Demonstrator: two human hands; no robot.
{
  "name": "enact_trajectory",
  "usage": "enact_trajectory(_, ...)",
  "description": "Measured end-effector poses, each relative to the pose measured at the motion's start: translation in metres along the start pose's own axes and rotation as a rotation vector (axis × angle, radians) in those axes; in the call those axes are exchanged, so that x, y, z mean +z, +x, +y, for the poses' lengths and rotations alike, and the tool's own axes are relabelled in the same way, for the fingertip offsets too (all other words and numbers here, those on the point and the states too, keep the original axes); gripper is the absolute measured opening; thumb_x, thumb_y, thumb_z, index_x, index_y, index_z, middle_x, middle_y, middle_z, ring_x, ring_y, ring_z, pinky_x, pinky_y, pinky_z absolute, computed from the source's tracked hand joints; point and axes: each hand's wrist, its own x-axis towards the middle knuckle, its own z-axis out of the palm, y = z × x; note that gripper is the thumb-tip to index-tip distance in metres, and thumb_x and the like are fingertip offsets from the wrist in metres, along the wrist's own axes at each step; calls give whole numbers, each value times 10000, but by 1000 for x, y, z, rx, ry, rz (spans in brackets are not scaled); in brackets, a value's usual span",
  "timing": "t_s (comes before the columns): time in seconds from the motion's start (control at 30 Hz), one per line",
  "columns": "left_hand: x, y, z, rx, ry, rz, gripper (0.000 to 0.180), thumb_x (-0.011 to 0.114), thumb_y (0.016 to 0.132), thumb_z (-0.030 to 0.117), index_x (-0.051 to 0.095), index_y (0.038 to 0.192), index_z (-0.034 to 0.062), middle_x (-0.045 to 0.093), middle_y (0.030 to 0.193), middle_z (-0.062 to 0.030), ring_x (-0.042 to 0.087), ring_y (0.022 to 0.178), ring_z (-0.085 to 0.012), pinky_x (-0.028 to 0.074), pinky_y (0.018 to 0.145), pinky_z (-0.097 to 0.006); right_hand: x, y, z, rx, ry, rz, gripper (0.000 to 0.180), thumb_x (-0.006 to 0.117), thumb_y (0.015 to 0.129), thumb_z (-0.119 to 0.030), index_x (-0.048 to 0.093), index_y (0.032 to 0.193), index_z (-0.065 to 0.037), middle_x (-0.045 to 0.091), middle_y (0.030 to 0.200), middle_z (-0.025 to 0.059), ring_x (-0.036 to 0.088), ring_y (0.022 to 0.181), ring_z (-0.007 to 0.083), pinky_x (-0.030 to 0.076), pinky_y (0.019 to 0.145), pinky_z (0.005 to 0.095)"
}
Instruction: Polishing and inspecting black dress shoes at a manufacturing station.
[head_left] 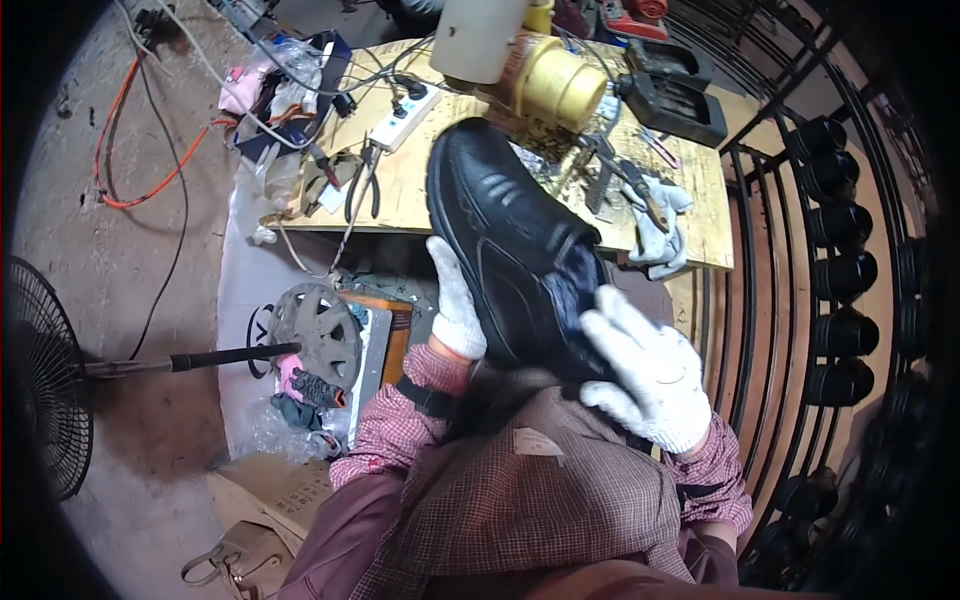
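Observation:
A black slip-on shoe (510, 230) is raised in front of me, toe pointing away and its dark lining showing at the opening. My left hand (456, 305), in a white glove, holds it along the left side of the sole; some of its fingers are hidden behind the shoe. Beside the heel and opening is my right hand (655, 375), also gloved in white. Its fingers are stretched out and slightly apart, close to the lining; whether they touch it I cannot tell. A checked apron (560, 490) covers my lap beneath the shoe.
A wooden bench (400, 205) ahead bears a power strip (405, 117), pliers (362, 190), a yellow cylindrical machine part (560, 85) and a loose glove (660, 225). Racks of black shoes (840, 280) stand at right. A fan (45, 380) stands at left, a cardboard box (270, 490) lower left.

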Motion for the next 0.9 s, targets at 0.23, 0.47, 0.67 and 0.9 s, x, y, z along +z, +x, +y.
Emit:
enact_trajectory(0.23,-39,75,55,255,-21,106,910,427,1003,816,417,1647,174,524,1617,-80,533,1423,-316,421,1231,-487,4,-35,19,378,33,157,657,768,971,-427,631,1452,-2,619,1479,277,642,1336,422,532,1098,449)
enact_trajectory(0.47,-41,97,80,253,59,280,901,411,1024,798,393,1659,159,508,1627,-102,530,1434,-325,449,1213,-482,22,-79,31,619,162,214,609,777,975,-272,595,1492,-6,568,1535,268,597,1395,409,538,1113,442)
enact_trajectory(0.67,-12,84,80,226,238,238,869,419,1038,776,414,1648,158,540,1597,-107,560,1413,-302,483,1187,-465,26,-60,44,572,152,177,624,782,958,-285,601,1489,-12,593,1512,265,602,1389,411,521,1123,454)
enact_trajectory(0.9,-15,107,103,501,237,331,715,582,1084,551,465,1603,74,558,1567,-93,599,1362,-257,504,1168,-451,26,-42,65,464,26,104,666,755,1001,-392,574,1522,-19,593,1508,250,606,1386,381,531,1112,427)
